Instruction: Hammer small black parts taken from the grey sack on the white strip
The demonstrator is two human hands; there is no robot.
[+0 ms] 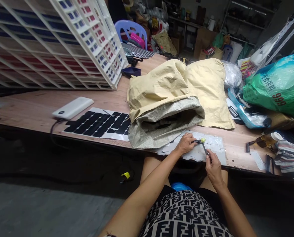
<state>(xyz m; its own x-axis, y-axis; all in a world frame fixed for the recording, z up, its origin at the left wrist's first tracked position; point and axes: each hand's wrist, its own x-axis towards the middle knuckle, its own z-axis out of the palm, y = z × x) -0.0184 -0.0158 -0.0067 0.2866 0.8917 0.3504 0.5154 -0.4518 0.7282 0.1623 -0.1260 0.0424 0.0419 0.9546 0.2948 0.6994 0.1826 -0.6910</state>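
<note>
My left hand (185, 143) is closed on a small black piece (197, 141) over a grey-white sheet (217, 144) at the table's front edge. My right hand (213, 164) pinches a thin metal tool (205, 148), its tip at the far end of the black piece. A small yellow-green round thing (202, 140) shows where the tool and the piece meet. Behind my hands, an open sack (159, 82), yellowish outside and grey at its mouth, lies on the table. Several black pieces on a white sheet (97, 124) lie left of the sack.
A white plastic crate (87, 42) stands at the back left, with a white power bank (73, 108) before it. On the right are a blue tray (248, 118), a green bag (277, 85), a bottle (265, 140) and a striped cloth (288, 156).
</note>
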